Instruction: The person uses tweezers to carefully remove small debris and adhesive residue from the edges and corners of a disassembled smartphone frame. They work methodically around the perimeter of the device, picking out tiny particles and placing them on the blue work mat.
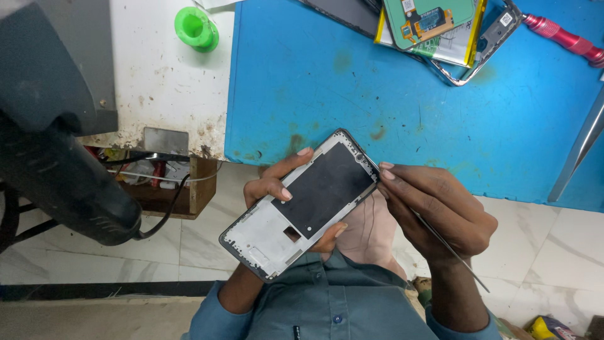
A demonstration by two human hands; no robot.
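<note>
Below me I see a pale marble-tiled floor point(553, 245), a scuffed blue work mat point(352, 82) and a stained white benchtop point(163, 75).

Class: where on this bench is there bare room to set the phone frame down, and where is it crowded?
Free: the blue mat middle, between the green spool and the metal strip. Crowded: the mat's top right, under stacked phone parts and a red tool.
</note>
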